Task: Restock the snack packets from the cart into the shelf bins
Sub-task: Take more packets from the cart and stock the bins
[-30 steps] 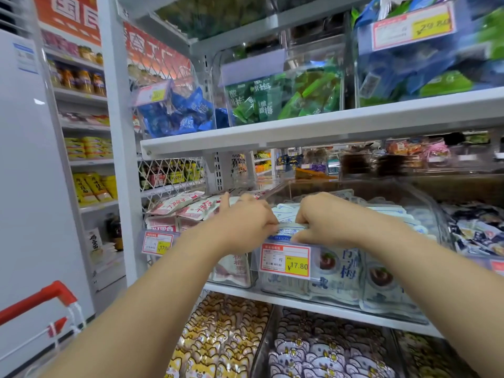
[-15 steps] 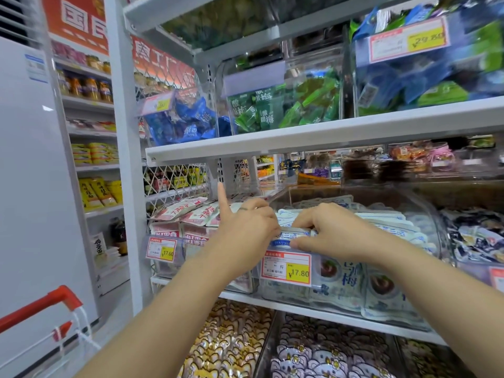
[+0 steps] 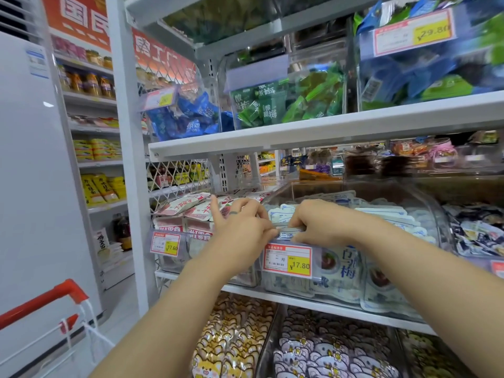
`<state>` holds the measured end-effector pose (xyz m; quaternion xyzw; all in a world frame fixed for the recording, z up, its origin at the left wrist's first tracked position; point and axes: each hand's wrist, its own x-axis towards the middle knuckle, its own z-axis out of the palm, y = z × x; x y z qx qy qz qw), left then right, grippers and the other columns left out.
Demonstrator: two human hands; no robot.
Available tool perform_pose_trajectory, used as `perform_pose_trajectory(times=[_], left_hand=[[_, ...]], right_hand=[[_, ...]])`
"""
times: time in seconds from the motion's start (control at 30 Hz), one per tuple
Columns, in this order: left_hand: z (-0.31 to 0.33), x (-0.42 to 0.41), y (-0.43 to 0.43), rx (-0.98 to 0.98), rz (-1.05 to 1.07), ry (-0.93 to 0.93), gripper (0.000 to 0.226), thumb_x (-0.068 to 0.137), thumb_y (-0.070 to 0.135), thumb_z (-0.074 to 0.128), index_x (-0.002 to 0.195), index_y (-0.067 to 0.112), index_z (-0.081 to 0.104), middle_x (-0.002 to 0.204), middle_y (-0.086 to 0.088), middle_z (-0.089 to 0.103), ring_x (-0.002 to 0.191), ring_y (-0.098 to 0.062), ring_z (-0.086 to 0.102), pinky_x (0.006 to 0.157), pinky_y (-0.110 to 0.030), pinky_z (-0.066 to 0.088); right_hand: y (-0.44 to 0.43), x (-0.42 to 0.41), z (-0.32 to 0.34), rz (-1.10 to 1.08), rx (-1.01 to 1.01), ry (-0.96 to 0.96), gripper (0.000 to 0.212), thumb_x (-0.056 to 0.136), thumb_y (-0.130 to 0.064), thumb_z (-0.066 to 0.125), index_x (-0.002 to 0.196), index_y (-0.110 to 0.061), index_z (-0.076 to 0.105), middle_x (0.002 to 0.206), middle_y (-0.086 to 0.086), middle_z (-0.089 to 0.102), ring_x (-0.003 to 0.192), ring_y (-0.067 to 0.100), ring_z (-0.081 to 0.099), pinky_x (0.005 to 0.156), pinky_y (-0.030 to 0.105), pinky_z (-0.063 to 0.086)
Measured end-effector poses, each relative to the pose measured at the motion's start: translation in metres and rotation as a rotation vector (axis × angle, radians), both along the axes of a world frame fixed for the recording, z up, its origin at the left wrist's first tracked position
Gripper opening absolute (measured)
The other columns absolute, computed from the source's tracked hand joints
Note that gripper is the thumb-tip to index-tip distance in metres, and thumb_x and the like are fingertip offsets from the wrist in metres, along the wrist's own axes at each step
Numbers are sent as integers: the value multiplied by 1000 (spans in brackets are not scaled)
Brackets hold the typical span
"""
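Note:
A clear bin (image 3: 436, 214) on the middle shelf holds several white-and-blue snack packets. Both my hands meet at its front lip above a red-and-yellow price tag (image 3: 287, 261). My left hand (image 3: 241, 229) and my right hand (image 3: 317, 223) each pinch one white-and-blue packet (image 3: 286, 232) at the bin's front edge, fingers curled round its top. My left index finger points up. The red cart handle (image 3: 43, 302) shows at the lower left.
A bin of pink-and-white packets (image 3: 188, 207) sits left of my hands. Above, a shelf board (image 3: 327, 129) carries blue and green packet bins. Below lie cartoon-print packets (image 3: 240, 339). A white pillar (image 3: 128, 159) stands left, with a white cabinet (image 3: 24, 186) beyond.
Both hands stay together on the packet at the bin's front. My left index finger has lifted straight. The view has shifted slightly, so the shelves sit lower in the frame.

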<state>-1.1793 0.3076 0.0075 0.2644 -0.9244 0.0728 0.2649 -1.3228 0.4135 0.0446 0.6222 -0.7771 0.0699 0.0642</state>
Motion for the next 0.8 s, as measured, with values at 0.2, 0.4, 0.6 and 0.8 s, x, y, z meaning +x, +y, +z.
perform_pose_trajectory(times=[0.2, 0.4, 0.6, 0.8], left_hand=[[-12, 21, 5, 110, -78, 230, 26, 100, 48, 50, 124, 46, 60, 127, 20, 42, 132, -6, 33, 120, -58, -9], [-52, 96, 17, 110, -65, 265, 26, 100, 41, 55, 125, 41, 61, 127, 17, 51, 128, -7, 45, 121, -54, 10], [-143, 221, 9, 401, 150, 43, 24, 99, 41, 54, 118, 35, 67, 110, 10, 63, 97, -9, 64, 88, -39, 53], [-194, 326, -6, 561, 517, -14, 23, 99, 36, 58, 120, 33, 66, 112, 9, 64, 96, -10, 65, 89, -36, 53]], right_hand=[[28, 18, -6, -42, -318, 96, 30, 92, -49, 63, 120, -39, 66, 124, -15, 65, 122, 13, 55, 120, 45, 22], [36, 84, -52, 254, -466, -59, 22, 88, -43, 60, 100, -31, 74, 97, -11, 72, 95, 19, 66, 90, 42, 50], [-3, 171, -153, 444, -129, -191, 19, 94, -45, 61, 105, -33, 72, 100, -12, 72, 94, 11, 65, 79, 33, 53], [-71, 241, -228, 584, 179, -316, 22, 91, -37, 65, 107, -25, 75, 101, -9, 75, 92, 9, 67, 82, 31, 54]])
